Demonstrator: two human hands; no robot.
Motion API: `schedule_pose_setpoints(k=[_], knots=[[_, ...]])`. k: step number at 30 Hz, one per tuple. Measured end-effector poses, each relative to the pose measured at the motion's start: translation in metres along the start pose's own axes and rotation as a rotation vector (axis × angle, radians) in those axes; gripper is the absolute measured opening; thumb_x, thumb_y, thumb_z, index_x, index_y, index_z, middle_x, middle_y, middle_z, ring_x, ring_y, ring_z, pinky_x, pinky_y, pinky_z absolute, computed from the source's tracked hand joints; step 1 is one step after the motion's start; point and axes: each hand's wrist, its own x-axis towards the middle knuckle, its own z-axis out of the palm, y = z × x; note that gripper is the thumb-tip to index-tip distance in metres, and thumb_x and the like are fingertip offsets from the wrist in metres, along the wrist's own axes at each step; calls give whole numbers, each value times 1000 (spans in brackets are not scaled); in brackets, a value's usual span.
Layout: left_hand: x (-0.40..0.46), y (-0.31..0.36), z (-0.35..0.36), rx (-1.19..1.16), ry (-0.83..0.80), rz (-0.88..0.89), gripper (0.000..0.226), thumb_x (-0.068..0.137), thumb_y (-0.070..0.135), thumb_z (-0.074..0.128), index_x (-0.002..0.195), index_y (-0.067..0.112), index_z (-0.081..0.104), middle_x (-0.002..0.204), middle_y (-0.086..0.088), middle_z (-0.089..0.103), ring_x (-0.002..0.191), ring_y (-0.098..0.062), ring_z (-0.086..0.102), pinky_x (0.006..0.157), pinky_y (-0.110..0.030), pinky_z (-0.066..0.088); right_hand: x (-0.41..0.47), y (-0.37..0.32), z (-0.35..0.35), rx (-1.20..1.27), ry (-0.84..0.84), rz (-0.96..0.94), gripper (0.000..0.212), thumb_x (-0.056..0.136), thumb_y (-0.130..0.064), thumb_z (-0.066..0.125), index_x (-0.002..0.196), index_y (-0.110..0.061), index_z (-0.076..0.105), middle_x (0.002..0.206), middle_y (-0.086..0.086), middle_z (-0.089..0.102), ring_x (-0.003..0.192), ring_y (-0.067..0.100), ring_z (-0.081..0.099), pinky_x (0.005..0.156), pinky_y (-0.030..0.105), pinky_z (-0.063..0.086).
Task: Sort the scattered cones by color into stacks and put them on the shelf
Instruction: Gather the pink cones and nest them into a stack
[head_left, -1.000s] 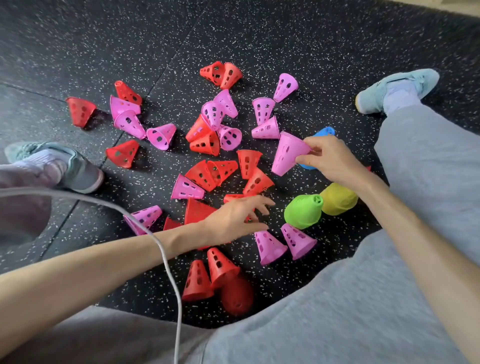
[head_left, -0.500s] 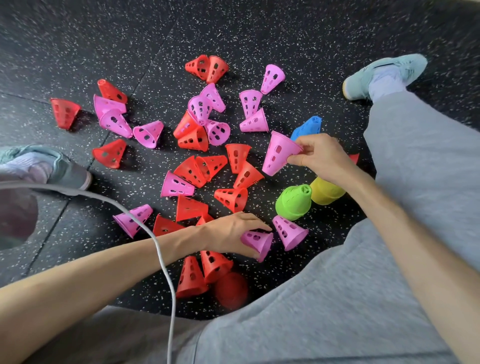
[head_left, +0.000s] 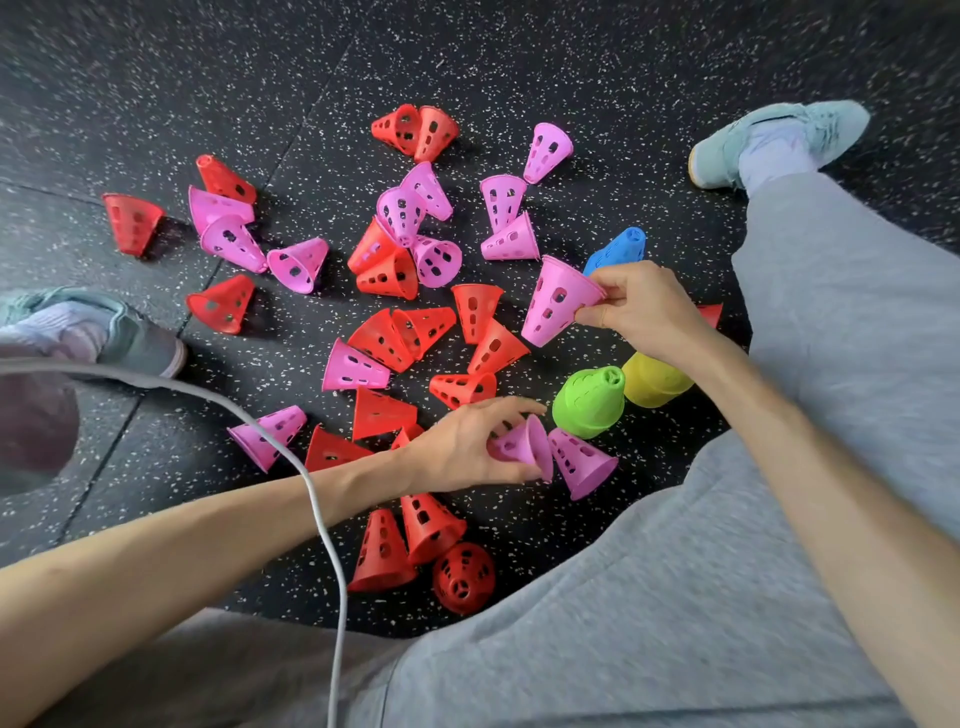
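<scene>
A second ago my left hand (head_left: 467, 447) was reaching flat over the red cones at lower centre; now its fingers and thumb are curled round a small perforated pink plastic cone (head_left: 522, 447) and have tipped it up off the black speckled rubber floor (head_left: 208, 78), wide mouth turned toward the right. It sits just left of another pink cone lying on its side (head_left: 582, 462), the two touching or nearly so.

My right hand (head_left: 639, 312), right of centre, keeps pinching the rim of the pink cone stack (head_left: 553, 304), which hangs tilted with its narrow end down and to the left. It has barely shifted.

So I judge the pink stack is about to gain one more: the cone in my left hand needs to travel up and right and nest with the one in my right.

The green stack (head_left: 589, 400), yellow stack (head_left: 652, 384) and blue stack (head_left: 618, 249) already stand or lie by my right leg, so those colours look done. Plenty of pink and red cones (head_left: 382, 340) are still scattered across the middle and upper left. No shelf is in view.
</scene>
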Motion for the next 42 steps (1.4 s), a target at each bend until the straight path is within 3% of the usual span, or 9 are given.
schedule_pose_setpoints(k=[5,9,13,18,22,25,32,37,42], knots=[[4,11,-11,-145,318,-85,65,80,49,83,137,34,56,114,18,61,93,2,58,82,-19,49,1,1,-1,52,3,-8,30,83,-10,81,77,-36,68,74,-24,71,68,-17,60,72,5,43],[15,21,-24,-281,559,-141,61,83,44,83,136,31,56,118,12,65,91,-7,64,81,-23,54,2,0,-1,94,56,-11,28,81,-17,85,75,-39,70,80,-23,75,76,-1,65,77,17,48],[28,27,-34,-334,629,-144,61,84,41,83,137,30,55,117,8,66,85,-6,66,78,-26,57,3,-1,3,106,44,-14,21,79,-25,86,73,-37,71,83,-3,77,78,8,63,78,30,47],[41,33,-34,-362,710,-106,62,85,29,84,139,21,56,119,1,67,103,-9,64,86,-22,53,7,-2,11,97,13,-17,17,81,-29,85,75,-37,71,81,-15,75,74,1,63,80,30,49],[46,37,-35,-341,747,-90,57,84,24,84,136,20,60,118,5,65,101,3,59,88,-18,49,11,1,13,115,0,-20,16,82,-28,84,81,-40,74,83,-20,75,79,-1,67,84,30,50],[49,38,-35,-297,766,-66,53,85,25,83,134,22,62,119,5,64,108,-5,60,92,-23,50,14,3,14,135,-5,-29,12,84,-27,82,87,-37,75,85,-23,75,82,-4,68,85,30,52],[56,39,-35,-286,815,-78,52,84,29,80,133,23,63,122,6,64,113,-10,60,94,-21,46,27,14,24,140,-80,-58,11,100,-25,64,95,-27,73,92,3,77,89,25,71,93,55,55],[59,37,-37,-287,858,-106,49,85,28,82,130,21,64,120,8,65,111,-7,59,94,-19,45,30,16,27,211,-159,-69,20,105,-15,54,97,-17,73,97,4,75,95,9,70,93,42,59],[61,40,-36,-323,886,-130,48,85,31,82,129,22,65,119,9,66,110,-8,60,97,-30,49,29,13,30,312,-187,-63,28,106,-14,51,93,-25,73,99,0,74,104,15,71,90,29,60]])
